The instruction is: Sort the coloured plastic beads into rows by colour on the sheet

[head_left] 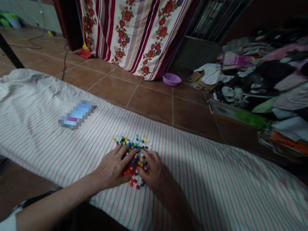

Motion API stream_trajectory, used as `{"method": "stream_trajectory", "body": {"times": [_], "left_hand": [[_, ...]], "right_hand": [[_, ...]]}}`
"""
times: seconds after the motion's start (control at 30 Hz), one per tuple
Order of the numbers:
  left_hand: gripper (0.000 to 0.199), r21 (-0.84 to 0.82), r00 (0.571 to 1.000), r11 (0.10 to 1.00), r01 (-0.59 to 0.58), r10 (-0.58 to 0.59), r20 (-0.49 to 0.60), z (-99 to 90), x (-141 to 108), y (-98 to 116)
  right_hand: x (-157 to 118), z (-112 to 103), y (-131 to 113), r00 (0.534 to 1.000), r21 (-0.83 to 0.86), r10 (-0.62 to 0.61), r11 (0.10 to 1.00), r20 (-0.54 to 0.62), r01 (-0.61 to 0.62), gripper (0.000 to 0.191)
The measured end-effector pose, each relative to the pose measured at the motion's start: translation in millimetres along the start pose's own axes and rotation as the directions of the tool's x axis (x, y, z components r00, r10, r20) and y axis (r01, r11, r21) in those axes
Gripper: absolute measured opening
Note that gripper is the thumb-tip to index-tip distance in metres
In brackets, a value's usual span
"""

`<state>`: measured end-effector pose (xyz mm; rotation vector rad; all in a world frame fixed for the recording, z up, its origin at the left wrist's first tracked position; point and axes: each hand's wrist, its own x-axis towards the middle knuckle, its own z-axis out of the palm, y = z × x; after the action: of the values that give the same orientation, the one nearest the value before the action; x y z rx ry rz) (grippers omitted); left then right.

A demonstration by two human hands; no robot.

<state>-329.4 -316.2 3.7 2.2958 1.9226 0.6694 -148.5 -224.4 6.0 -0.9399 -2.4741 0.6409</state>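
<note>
A heap of small, blocky coloured pieces lies on the striped cloth, with red, yellow, blue, green, white and dark ones among them. On its left side rests my left hand, palm down, fingers apart and touching the pieces. Across from it, my right hand curves around the right side, thumb and fingers spread among the pieces. Neither hand visibly lifts anything, though the undersides of the fingers are hidden. A few loose pieces are scattered beyond the fingertips and just in front of the thumbs.
A blurred-out phone-like object lies on the cloth to the left. Beyond the cloth are a tiled floor, a purple basin, a floral curtain and a broom. Piled clothes fill the right side.
</note>
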Motion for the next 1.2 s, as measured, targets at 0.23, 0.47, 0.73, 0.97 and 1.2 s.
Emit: {"method": "stream_trajectory", "body": {"times": [0.23,0.47,0.73,0.97,1.2], "left_hand": [[0.071,0.035,0.999,0.999,0.035,-0.035,-0.015,5.5,10.3,6.3],[0.066,-0.06,0.995,0.993,0.102,-0.102,0.001,0.7,19.0,7.0],[0.054,-0.41,0.965,0.887,0.213,-0.256,-0.051,-8.3,20.3,-6.6],[0.043,-0.426,0.944,0.873,0.237,-0.31,-0.11,-13.2,22.7,-17.0],[0.036,-0.371,0.926,0.878,0.303,-0.363,-0.104,-13.4,25.3,-24.7]], "right_hand": [[14.9,10.1,2.3,0.998,0.18,0.065,0.982,-0.016,-0.061,0.043],[23.3,17.5,4.5,0.996,0.342,0.089,0.936,-0.006,-0.081,0.044],[34.7,25.6,-8.3,0.999,0.454,0.048,0.89,-0.012,-0.037,0.051],[44.5,27.8,-19.0,0.998,0.451,0.046,0.893,-0.053,-0.018,0.047],[48.4,26.2,-21.6,0.995,0.479,0.028,0.877,-0.098,0.023,0.039]]}}
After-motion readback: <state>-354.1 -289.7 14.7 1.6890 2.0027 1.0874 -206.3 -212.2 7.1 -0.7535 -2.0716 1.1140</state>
